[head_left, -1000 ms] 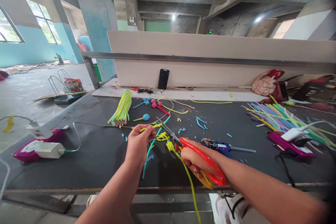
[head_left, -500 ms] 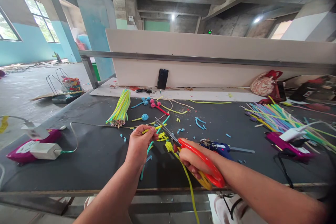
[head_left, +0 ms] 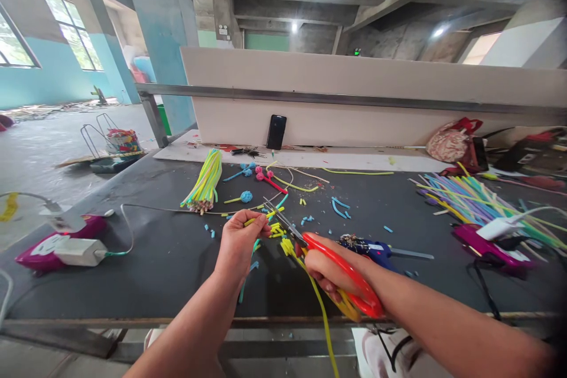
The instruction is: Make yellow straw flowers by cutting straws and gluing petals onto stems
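Observation:
My left hand [head_left: 239, 242] pinches a thin yellow chenille stem [head_left: 275, 211], its free end poking out to the right. In my right hand [head_left: 328, 267] are scissors with red and orange handles [head_left: 354, 274]. Their slightly parted blades [head_left: 283, 220] point up and left, at the stem's end. A long yellow stem [head_left: 319, 301] runs from below my right hand over the table's front edge; whether the hand grips it is hidden. Short yellow pieces [head_left: 277, 229] lie beneath the blades. Blue pompom-like flowers [head_left: 246, 196] and a pink one [head_left: 259, 172] lie behind.
A bundle of yellow-green stems [head_left: 206, 180] stands at left and mixed stems [head_left: 469, 195] lie at right. A blue glue gun [head_left: 374, 251] rests beside my right arm. Purple power strips [head_left: 38, 254] with cables sit at the sides. A phone [head_left: 276, 132] leans on the back panel.
The view shifts slightly. The scissor blades and the stem in my left hand keep nearly the same position relative to each other.

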The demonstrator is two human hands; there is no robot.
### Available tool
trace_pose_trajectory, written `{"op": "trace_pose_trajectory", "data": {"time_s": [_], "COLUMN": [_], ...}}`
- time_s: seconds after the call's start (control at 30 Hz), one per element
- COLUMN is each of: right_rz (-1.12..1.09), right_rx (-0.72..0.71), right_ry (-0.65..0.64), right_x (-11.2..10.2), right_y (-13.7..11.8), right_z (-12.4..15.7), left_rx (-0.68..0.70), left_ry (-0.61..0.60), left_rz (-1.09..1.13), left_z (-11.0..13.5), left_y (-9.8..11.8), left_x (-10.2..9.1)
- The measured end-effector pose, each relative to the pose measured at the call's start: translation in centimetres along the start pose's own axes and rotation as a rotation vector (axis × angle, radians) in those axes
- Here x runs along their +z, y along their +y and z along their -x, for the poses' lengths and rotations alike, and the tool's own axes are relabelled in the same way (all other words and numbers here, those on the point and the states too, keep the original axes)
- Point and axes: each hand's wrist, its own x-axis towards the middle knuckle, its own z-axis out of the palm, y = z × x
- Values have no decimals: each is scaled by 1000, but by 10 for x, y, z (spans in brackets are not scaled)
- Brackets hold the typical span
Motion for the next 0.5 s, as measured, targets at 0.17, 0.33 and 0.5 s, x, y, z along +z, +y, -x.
{"op": "trace_pose_trajectory", "data": {"time_s": [0.17, 0.33, 0.5], "right_rz": [6, -25, -24], "right_rx": [-15, -23, -19], "right_ry": [-33, -79, -59], "right_x": [-1, -4, -4], "right_y": [7, 10, 9], "right_z": [-5, -4, 0], "left_rx": [9, 29, 90], "left_ry": [-8, 14, 101], "left_rz": [-59, -188, -371], "left_z": [-1, -4, -1], "left_y": [-3, -2, 5], "left_x": [-1, -6, -12]}}
